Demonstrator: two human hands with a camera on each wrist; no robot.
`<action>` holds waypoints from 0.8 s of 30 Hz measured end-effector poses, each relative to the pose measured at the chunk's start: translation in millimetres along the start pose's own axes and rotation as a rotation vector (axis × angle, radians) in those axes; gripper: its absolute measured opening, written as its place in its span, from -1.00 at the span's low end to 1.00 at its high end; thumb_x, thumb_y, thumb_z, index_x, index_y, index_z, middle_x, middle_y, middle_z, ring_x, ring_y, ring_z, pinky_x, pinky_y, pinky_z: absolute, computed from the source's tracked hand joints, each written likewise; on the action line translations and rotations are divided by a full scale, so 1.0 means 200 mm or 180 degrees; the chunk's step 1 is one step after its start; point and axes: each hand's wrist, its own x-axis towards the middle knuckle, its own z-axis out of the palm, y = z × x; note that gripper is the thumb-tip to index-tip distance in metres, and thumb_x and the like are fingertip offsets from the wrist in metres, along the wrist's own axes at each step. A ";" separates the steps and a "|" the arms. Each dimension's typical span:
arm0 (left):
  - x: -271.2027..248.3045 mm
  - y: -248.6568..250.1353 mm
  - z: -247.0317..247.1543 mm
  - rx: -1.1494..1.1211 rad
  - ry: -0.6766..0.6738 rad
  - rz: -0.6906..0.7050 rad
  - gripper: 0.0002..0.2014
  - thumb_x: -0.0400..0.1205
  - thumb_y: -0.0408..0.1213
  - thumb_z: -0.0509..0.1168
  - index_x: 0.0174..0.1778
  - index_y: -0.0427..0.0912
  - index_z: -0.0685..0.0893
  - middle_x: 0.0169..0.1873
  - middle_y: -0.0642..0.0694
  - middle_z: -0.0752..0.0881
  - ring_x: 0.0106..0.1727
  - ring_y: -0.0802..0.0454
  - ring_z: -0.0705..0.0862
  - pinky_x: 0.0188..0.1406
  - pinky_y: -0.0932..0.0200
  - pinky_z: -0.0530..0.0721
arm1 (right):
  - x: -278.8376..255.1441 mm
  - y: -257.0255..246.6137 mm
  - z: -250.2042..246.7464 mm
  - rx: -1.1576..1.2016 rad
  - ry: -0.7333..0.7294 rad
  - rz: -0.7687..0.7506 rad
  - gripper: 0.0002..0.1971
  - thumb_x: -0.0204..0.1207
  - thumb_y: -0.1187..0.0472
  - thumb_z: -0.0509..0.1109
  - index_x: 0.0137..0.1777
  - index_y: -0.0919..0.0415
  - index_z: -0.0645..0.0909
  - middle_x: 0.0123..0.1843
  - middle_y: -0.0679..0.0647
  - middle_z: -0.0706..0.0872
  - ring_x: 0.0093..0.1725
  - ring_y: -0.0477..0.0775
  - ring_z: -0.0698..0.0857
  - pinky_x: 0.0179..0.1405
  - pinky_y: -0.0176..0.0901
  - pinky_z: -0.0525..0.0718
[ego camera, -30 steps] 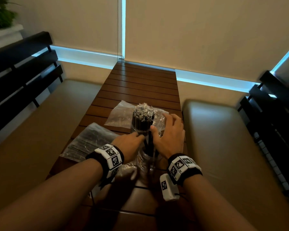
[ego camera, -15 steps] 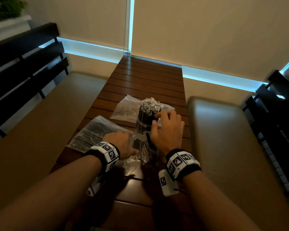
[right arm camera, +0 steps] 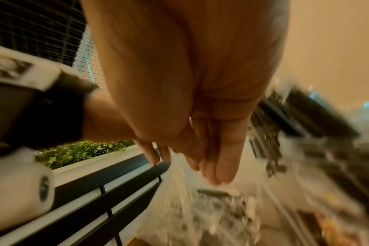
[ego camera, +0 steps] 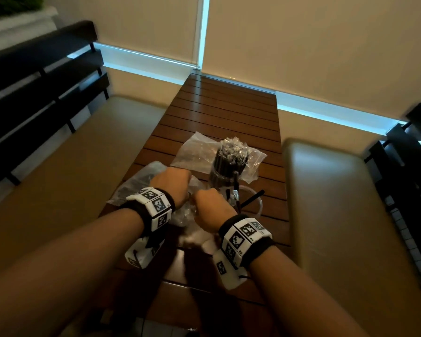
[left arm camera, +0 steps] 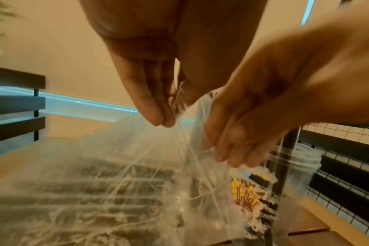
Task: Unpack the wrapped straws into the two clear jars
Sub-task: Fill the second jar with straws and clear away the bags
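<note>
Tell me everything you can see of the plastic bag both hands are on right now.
The plastic bag is thin, clear, crinkled film, with a yellow and red print near one edge. Dark wrapped straws lie inside in rows. It rests on the slatted wooden table, left of the near jar. The left hand and right hand each pinch its top edge, pulling the film taut.

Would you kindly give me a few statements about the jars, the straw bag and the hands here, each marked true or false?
1. The far jar is packed with wrapped straws. True.
2. Both hands pinch the clear plastic bag. True: the left hand and the right hand each grip its top edge.
3. The near jar is full. False: it holds only a couple of straws.
4. The table is glass. False: it is slatted wood.
5. The right hand holds a jar. False: it holds the bag.
</note>
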 end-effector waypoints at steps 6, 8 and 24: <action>-0.10 -0.07 -0.14 -0.0021 0.0232 0.0111 -0.79 0.61 -0.40 0.22 0.11 -0.14 0.68 -0.04 -0.18 0.71 0.01 -0.24 0.71 -0.04 -0.08 0.70 | 0.35 -0.08 0.26 0.0248 -0.0013 0.0338 -0.72 0.55 0.10 0.37 0.22 0.15 0.64 0.13 0.16 0.73 0.12 0.20 0.71 0.11 0.11 0.72; -0.13 -0.10 -0.17 -0.0041 0.0267 0.0160 -0.80 0.62 -0.39 0.22 0.10 -0.14 0.67 -0.04 -0.17 0.69 0.00 -0.24 0.69 -0.03 -0.09 0.69 | 0.43 -0.11 0.35 0.0199 -0.0188 0.0491 -0.55 0.46 -0.05 0.38 0.34 0.07 0.58 0.22 0.11 0.69 0.25 0.19 0.64 0.18 0.11 0.66; -0.20 -0.20 -0.18 -0.0275 0.0333 0.0343 -0.79 0.65 -0.36 0.24 0.15 -0.07 0.66 0.05 -0.08 0.68 0.06 -0.11 0.65 -0.08 0.10 0.55 | 0.40 -0.69 0.10 -0.1100 -0.1181 0.1403 -0.68 0.27 0.34 0.69 -0.10 0.23 0.61 -0.25 0.28 0.61 -0.39 0.15 0.48 -0.22 0.07 0.54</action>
